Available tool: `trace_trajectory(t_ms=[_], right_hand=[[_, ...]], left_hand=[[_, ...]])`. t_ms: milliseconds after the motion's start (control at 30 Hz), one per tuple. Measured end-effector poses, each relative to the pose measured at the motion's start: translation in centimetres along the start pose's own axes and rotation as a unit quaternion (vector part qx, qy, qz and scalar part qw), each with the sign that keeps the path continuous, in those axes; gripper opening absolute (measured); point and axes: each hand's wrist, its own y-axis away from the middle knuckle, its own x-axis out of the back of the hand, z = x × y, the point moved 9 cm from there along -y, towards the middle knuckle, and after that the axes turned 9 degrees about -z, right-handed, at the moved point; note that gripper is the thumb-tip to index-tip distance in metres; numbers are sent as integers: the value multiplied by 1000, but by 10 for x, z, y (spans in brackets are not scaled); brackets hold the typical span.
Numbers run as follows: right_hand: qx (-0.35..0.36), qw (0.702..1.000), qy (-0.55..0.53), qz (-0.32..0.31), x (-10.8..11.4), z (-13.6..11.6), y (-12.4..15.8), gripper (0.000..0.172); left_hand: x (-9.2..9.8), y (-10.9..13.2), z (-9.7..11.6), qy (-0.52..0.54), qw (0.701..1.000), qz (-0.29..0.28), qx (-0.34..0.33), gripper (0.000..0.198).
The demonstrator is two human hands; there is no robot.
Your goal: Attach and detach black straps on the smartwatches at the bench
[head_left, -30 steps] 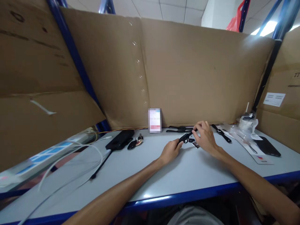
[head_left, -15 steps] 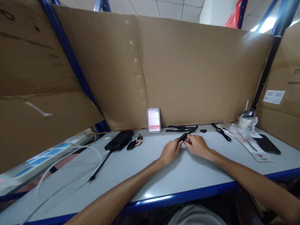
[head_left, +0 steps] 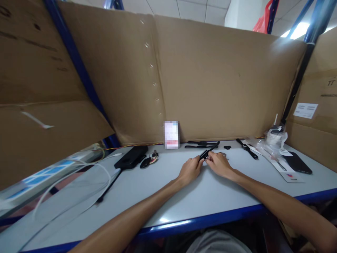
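Above the middle of the table, my left hand is closed, its thumb and fingers pinching a black watch with a strap that sticks up to the right. My right hand is closed on the same watch from the other side, fingertips bent against it. Those fingers hide part of the watch and whatever small part they pinch. Just behind the right knuckles, a small greyish thing shows, too little of it to name. Another black watch with its straps lies beyond my hands.
Left are a black box-like device, keys with a fob, white cables and a power strip. A lit phone leans on cardboard. Right are a small black piece, a watch, plastic packaging, a cup and a dark phone.
My view has shifted slightly. Both hands keep hold of the watch, with the right fingers moved a little over it. The greyish thing behind my right hand has come into sight.
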Motion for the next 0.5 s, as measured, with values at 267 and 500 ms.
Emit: trace_trajectory(t_ms=[267, 500], right_hand=[[-4, 1000, 13, -8, -4, -1, -1, 22], [-6, 1000, 29, -9, -1, -2, 2, 23]], left_hand=[[0, 1, 1, -21, 1000, -14, 16, 34], [0, 1, 1, -13, 1000, -16, 14, 34]])
